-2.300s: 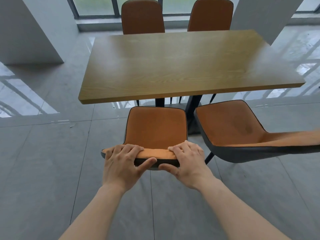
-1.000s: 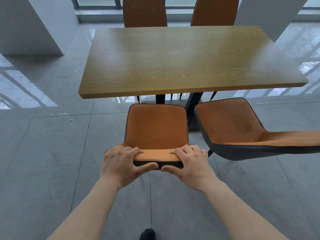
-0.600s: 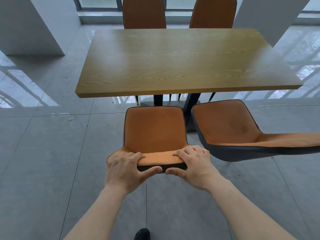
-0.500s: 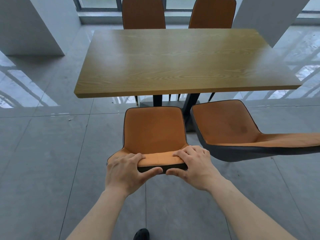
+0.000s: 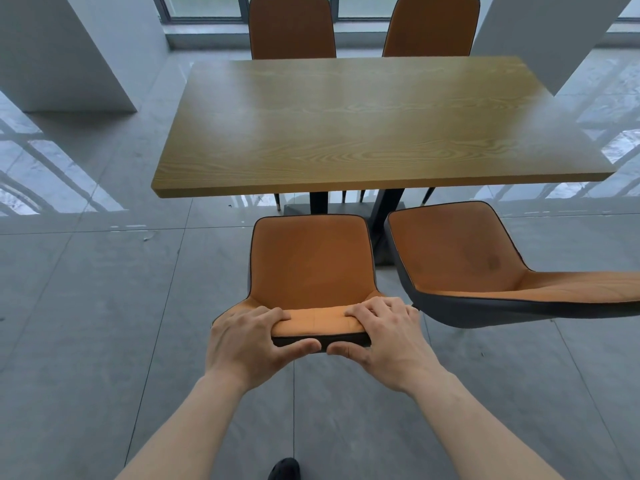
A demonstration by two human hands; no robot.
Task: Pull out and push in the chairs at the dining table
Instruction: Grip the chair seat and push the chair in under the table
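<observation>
An orange chair with a dark shell (image 5: 310,261) stands in front of me, its seat facing the wooden dining table (image 5: 363,126) and fully out from under the near edge. My left hand (image 5: 249,341) and my right hand (image 5: 384,336) both grip the top of its backrest, fingers over the front and thumbs on the back. A second orange chair (image 5: 460,258) stands to the right, pulled out and turned at an angle. Two more orange chairs, the far left one (image 5: 292,26) and the far right one (image 5: 431,26), stand at the table's far side.
The table's black pedestal base (image 5: 346,206) is visible beneath the near edge. White columns rise at the back left (image 5: 69,53) and the back right (image 5: 540,32). Grey tiled floor (image 5: 86,323) surrounds the table. The toe of my dark shoe (image 5: 284,469) shows at the bottom edge.
The chair in my hands has come slightly back from the table and a little to the right. My grip on the backrest is unchanged. My shoe has come into view.
</observation>
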